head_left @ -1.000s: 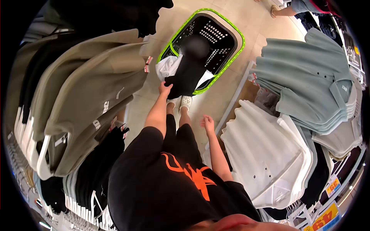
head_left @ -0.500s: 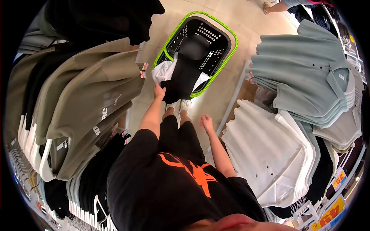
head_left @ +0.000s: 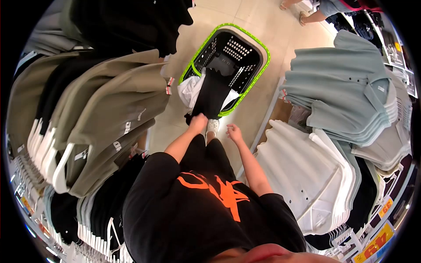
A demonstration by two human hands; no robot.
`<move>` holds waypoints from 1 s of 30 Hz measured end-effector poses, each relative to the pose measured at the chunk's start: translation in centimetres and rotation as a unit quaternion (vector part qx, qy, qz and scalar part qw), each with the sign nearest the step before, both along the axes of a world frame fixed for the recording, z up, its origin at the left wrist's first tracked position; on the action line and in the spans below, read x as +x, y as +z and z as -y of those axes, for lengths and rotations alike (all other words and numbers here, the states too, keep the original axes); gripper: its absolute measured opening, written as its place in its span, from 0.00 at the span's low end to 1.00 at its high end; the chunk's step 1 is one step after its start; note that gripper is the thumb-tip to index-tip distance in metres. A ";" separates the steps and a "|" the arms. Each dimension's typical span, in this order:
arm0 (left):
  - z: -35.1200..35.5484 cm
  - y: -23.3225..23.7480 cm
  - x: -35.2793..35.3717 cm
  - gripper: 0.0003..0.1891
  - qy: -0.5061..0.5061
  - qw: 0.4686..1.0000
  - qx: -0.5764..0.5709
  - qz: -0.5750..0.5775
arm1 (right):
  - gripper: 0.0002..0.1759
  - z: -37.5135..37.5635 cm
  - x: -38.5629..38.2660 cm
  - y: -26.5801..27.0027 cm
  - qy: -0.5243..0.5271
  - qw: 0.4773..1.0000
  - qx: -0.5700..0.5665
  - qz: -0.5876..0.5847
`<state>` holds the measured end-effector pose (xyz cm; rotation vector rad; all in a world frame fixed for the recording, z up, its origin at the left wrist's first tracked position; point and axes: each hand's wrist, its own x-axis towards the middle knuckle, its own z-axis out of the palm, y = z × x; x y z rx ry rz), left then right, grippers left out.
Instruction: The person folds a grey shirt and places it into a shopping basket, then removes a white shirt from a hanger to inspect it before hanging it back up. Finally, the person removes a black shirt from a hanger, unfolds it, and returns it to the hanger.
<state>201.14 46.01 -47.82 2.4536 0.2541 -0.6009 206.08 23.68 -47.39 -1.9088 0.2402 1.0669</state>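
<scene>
A black shopping basket (head_left: 262, 65) with a bright green rim stands on the floor ahead of me. Black cloth (head_left: 212, 90), perhaps a garment, hangs over its near rim, and white cloth (head_left: 189, 92) shows on either side of it. My left hand (head_left: 199, 122) is closed on the lower end of the black cloth, just outside the basket. My right hand (head_left: 234, 132) holds nothing; its fingers are loosely bent and apart, to the right of the cloth and below the rim.
Brown shirts (head_left: 101, 109) on white hangers line the left, with black shirts (head_left: 127, 26) further along. Grey-green polo shirts (head_left: 337, 87) and white polo shirts (head_left: 298, 175) hang on the right. Price signs (head_left: 375, 245) stand low right. Another person's leg (head_left: 312, 17) shows at the top.
My left hand has shifted right, from the cloth's left edge to its lower end. The basket sits slightly lower in view. At the top right, more of the other person's legs shows.
</scene>
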 end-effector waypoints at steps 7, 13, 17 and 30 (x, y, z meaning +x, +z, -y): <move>3.0 17.1 -0.4 0.15 0.242 0.863 -0.431 0.105 | 0.27 -0.6 -0.4 10.8 -0.063 0.991 0.111 0.048; -0.6 34.0 3.6 0.15 0.259 0.661 -0.703 0.038 | 0.45 -5.1 -3.4 22.4 0.028 0.947 0.157 0.280; -0.3 42.3 3.5 0.18 0.159 0.613 -0.767 0.099 | 0.41 -7.9 -4.0 28.8 0.027 0.915 0.174 0.364; -5.9 56.3 1.7 0.37 0.033 0.627 -0.590 0.508 | 0.08 -8.3 0.4 33.4 -0.188 0.830 0.294 0.436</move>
